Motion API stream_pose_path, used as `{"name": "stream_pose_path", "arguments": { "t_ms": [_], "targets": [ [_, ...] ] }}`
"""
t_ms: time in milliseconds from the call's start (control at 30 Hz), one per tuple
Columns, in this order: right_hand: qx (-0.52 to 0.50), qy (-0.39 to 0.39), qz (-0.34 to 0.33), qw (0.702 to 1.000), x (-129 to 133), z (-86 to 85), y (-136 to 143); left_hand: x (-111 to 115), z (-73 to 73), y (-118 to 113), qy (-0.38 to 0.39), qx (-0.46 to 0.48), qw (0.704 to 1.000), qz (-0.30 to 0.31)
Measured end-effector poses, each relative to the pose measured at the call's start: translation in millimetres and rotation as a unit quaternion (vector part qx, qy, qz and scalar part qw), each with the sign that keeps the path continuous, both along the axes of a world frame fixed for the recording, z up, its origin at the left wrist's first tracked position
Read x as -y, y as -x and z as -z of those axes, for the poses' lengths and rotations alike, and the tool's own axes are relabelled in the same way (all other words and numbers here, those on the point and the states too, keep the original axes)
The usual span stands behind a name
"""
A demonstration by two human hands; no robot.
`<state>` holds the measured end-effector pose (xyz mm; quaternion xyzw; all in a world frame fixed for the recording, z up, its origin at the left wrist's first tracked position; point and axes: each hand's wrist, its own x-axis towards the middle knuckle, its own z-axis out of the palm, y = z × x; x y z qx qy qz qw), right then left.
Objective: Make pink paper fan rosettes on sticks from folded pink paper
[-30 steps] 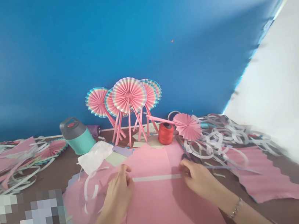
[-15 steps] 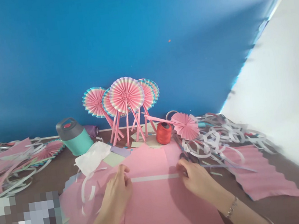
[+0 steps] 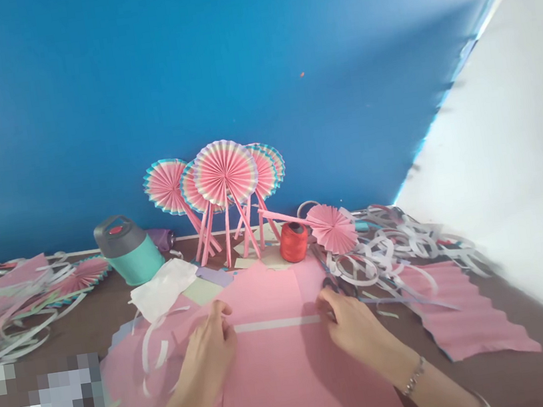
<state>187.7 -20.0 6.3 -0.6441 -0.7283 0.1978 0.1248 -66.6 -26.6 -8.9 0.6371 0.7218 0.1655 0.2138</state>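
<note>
A narrow white strip (image 3: 277, 324) runs straight across a pink paper sheet (image 3: 296, 382) in front of me. At its left end my left hand (image 3: 210, 343) is closed, thumb and forefinger bent together on the strip. My right hand (image 3: 348, 320) pinches the opposite end the same way. The exact contact of the fingertips is partly hidden by my hands. Just behind my right hand shows a bit of dark scissors handle (image 3: 331, 284). More pink paper (image 3: 257, 286) lies beyond the strip.
Round pleated paper fans (image 3: 225, 173) on pink sticks stand by the blue wall. Nearby are a teal flask (image 3: 135, 256), a red thread spool (image 3: 294, 242) and white tissue (image 3: 162, 289). Curled paper strips (image 3: 399, 246) and a pleated pink sheet (image 3: 468, 310) lie right.
The view has shifted slightly, so everything sits a little further left. Both hands keep their places at the strip's two ends.
</note>
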Motion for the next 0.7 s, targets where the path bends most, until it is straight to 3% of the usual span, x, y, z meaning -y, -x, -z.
{"name": "stream_pose_path", "arguments": {
  "t_ms": [700],
  "targets": [
    [0.052, -0.027, -0.012, 0.998, 2.8, 4.5, 3.3, 1.4, -3.3, -1.7, 0.001, -0.021, 1.000, 0.008]
  ]
}}
